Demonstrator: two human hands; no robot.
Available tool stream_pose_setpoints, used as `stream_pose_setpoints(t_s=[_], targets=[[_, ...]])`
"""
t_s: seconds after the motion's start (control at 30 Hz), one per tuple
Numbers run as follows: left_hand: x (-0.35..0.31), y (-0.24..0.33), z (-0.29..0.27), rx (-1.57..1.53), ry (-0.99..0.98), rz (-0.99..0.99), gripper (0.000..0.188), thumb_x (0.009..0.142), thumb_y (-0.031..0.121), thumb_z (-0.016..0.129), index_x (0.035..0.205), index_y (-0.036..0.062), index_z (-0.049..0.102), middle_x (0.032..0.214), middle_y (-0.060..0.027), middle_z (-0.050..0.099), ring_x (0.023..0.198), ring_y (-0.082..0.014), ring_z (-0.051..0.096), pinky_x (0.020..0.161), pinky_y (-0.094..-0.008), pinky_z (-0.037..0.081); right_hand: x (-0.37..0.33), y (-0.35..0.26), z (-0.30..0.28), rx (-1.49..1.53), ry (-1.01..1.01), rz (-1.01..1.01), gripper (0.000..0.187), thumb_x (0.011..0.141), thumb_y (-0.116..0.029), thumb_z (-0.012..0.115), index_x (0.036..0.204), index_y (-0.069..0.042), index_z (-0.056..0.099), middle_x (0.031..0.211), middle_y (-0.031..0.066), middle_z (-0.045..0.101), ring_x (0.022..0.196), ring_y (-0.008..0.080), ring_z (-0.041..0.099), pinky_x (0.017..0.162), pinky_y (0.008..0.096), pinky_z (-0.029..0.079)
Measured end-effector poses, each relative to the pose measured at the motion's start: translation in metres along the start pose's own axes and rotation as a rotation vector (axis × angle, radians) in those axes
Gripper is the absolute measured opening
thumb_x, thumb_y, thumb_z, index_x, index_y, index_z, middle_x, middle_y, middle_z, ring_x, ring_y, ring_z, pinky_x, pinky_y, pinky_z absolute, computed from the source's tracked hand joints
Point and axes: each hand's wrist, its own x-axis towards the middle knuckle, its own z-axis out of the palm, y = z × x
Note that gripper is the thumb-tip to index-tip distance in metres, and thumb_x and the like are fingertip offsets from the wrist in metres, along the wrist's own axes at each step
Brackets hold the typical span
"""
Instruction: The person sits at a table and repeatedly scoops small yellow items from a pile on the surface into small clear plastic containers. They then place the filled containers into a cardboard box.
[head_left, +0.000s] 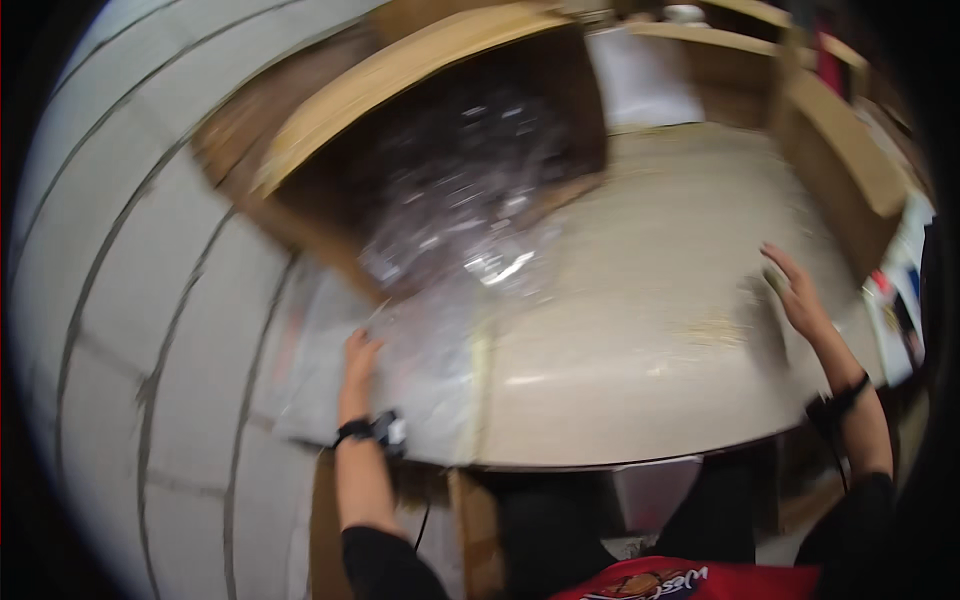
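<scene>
My left hand (361, 362) is near the table's left end, over clear plastic sheeting (425, 385). Its fingers are closed, and a thin pale stick-like piece (378, 310) juts up from them, blurred. Beyond that hand a cardboard box (410, 68) lies with its opening toward me. Crumpled clear plastic bags (470, 200) fill it and spill out onto the table. My right hand (797, 298) hovers above the right side of the table, fingers stretched and apart. A greenish-dark patch shows by its thumb; I cannot make out what it is. Thin tan sticks (714, 328) lie to its left.
The beige table (600, 390) has a curved-looking front edge close to my body. Cardboard box walls (845, 145) stand along the right and back. A white sheet (645, 78) is at the rear. Printed packaging (895, 320) sits at the right edge. A grey block wall (150, 250) borders the left.
</scene>
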Motion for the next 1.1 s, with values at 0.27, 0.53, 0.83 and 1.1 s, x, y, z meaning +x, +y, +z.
stream_pose_setpoints(t_s=[0.27,0.53,0.83,1.1], targets=[[0.003,0.024,0.003,0.178,-0.110,0.045,0.075,0.066,0.009,0.072,0.133,-0.0047,0.042,0.129,-0.0196,0.051,0.119,-0.0300,0.049,0.095,-0.0362,0.042,0.050,0.128,-0.026,-0.310,-0.091,0.455,0.069,0.091,-0.052,0.040,0.140,-0.004,0.033,0.146,0.0200,0.030,0.137,0.0353,0.025,0.112,0.0450,0.019],[-0.003,0.045,0.032,0.278,-0.178,-0.010,0.069,0.066,0.022,0.076,0.123,-0.0081,0.051,0.119,-0.0225,0.058,0.112,-0.0296,0.055,0.091,-0.0357,0.044,0.030,-0.049,0.083,-0.266,-0.519,-0.209,0.076,0.089,-0.060,0.037,0.144,-0.009,0.027,0.151,0.0146,0.020,0.141,0.0325,0.011,0.113,0.0507,0.011],[-0.051,0.084,0.024,0.559,0.000,-0.038,0.058,0.059,0.048,0.079,0.064,-0.0073,0.061,0.066,-0.0180,0.063,0.055,-0.0288,0.059,0.053,-0.0396,0.046,-0.026,-0.101,0.124,-0.154,-0.475,-0.511,0.051,0.095,-0.033,0.041,0.140,-0.009,0.035,0.149,0.0141,0.027,0.140,0.0317,0.019,0.113,0.0453,0.018],[-0.087,0.077,-0.009,0.151,0.185,0.092,0.057,0.071,0.046,0.073,0.093,-0.0054,0.063,0.079,-0.0171,0.066,0.058,-0.0220,0.060,0.053,-0.0324,0.048,-0.055,-0.118,0.066,-0.017,-0.166,-0.410,0.037,0.085,-0.010,0.059,0.122,-0.003,0.053,0.133,0.0155,0.048,0.119,0.0339,0.048,0.099,0.0375,0.040]])
